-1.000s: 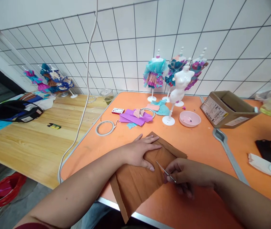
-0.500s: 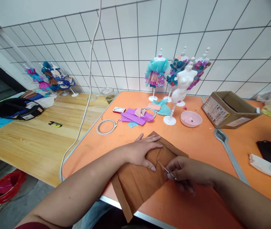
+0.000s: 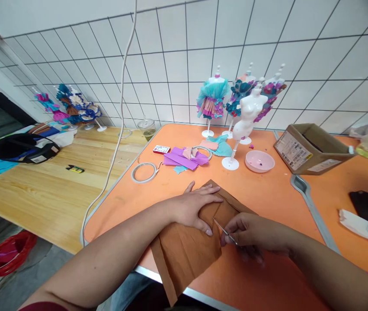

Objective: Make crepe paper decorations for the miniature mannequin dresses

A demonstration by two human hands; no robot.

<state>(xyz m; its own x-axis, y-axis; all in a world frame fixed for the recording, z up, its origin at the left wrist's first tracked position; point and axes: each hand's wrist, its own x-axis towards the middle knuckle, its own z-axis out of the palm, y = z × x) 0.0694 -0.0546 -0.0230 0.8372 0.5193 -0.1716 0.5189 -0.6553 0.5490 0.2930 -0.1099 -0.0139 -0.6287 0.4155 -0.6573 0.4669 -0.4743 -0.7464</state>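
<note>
A folded sheet of brown crepe paper (image 3: 184,252) lies on the orange table (image 3: 268,194), its near corner hanging over the front edge. My left hand (image 3: 192,207) presses flat on the paper, fingers spread. My right hand (image 3: 251,235) is closed around small metal scissors (image 3: 222,230), whose thin blades point up-left into the paper just beside my left thumb.
A bare white mannequin (image 3: 244,125) and several dressed ones stand at the back. Near them lie purple paper scraps (image 3: 184,157), tape rings (image 3: 144,172), a pink bowl (image 3: 259,161) and a cardboard box (image 3: 310,147). A wooden table (image 3: 50,185) and a hanging cable (image 3: 119,121) are on the left.
The scissors have edged slightly up-left into the paper. My left hand keeps pressing in the same place.
</note>
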